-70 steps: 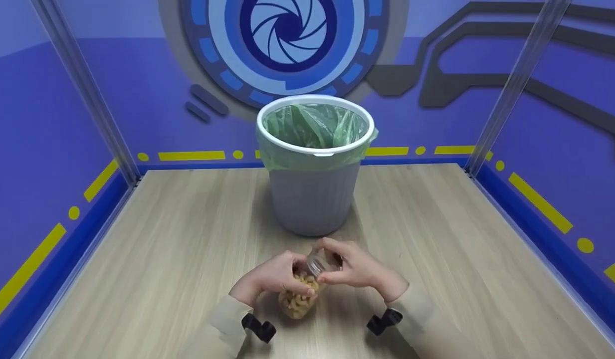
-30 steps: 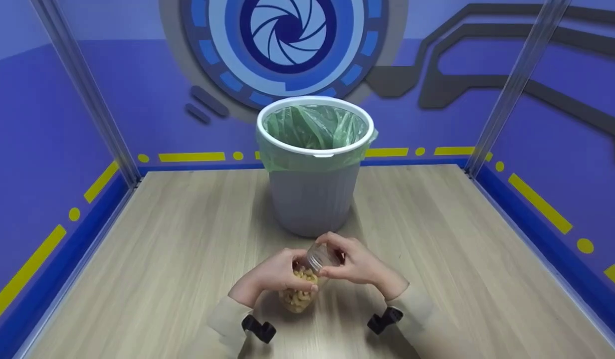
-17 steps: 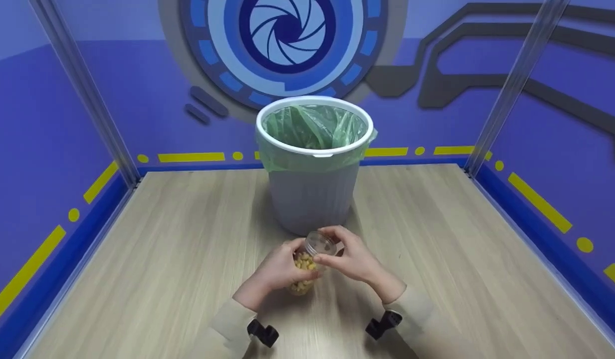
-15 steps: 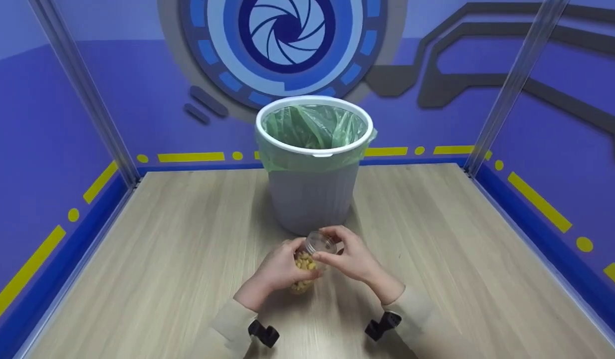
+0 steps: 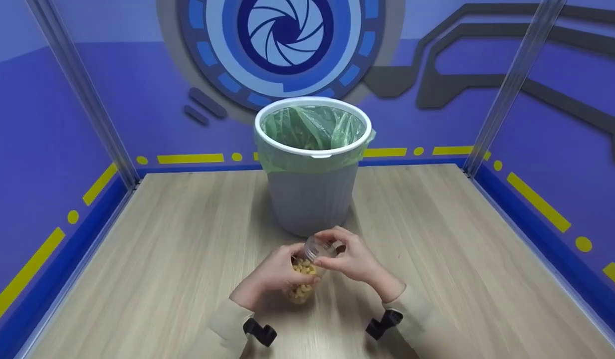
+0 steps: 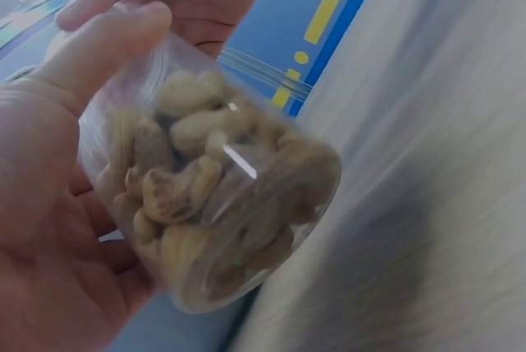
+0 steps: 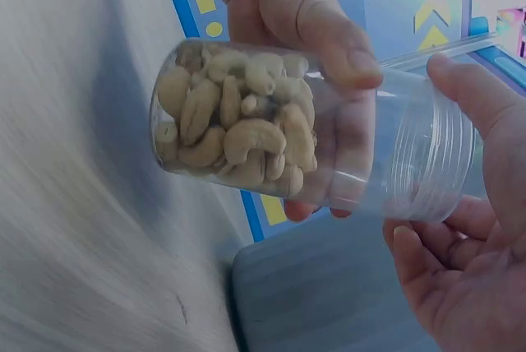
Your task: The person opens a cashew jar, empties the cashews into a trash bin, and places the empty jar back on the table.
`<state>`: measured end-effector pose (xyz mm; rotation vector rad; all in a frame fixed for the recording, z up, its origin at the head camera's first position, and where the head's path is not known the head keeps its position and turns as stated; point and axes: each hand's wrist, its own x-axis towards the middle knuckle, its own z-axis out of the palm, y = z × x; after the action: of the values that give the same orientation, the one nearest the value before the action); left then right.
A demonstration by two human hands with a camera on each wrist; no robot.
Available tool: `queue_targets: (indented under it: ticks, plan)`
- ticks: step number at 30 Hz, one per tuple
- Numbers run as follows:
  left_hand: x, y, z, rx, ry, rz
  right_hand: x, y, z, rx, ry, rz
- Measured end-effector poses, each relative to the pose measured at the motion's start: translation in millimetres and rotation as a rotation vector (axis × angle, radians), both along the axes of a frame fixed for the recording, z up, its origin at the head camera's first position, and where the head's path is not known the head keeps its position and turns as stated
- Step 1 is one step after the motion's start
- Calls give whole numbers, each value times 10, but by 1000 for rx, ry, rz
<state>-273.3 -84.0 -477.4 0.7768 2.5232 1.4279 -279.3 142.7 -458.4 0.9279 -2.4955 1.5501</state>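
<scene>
Pale wood-grain tabletop (image 5: pixel 162 259), blue panels with yellow dashes around it. Near edge: left hand (image 5: pixel 276 273) curls thumb and fingers round a clear jar of cashews (image 5: pixel 303 279), held tilted just above the wood; right hand (image 5: pixel 352 259) pinches the clear lid (image 5: pixel 318 248) at the jar's mouth. Right wrist view shows the lid's ribbing (image 7: pixel 419 179) — the head view does not. Just beyond, a grey bin (image 5: pixel 312 199) with green liner (image 5: pixel 312 127); bare wood either side.
</scene>
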Motion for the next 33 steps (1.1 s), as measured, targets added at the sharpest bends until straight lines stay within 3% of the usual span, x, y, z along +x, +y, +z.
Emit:
queue_targets:
  ticks: [4, 8, 12, 17, 21, 26, 33]
  plan:
    - [1, -22, 14, 7, -29, -53, -19, 34, -3, 13, 13, 62]
    - [-2, -25, 27, 16, -49, -65, -48, 57, -21, 4, 30, 110]
    - [-12, 6, 18, 19, -22, 0, -60, 32, -43, -48, -29, 94]
    - [-13, 45, -9, 6, 20, 94, -36, -56, -59, -159, -156, 6]
    - [-12, 44, -13, 19, 21, 111, -13, -109, -79, -222, -181, -39]
    - [-17, 23, 1, 41, -20, 83, -9, -105, -101, -254, -176, -23]
    - [-19, -24, 15, 88, -102, 10, -41, -56, -114, -295, -176, 108]
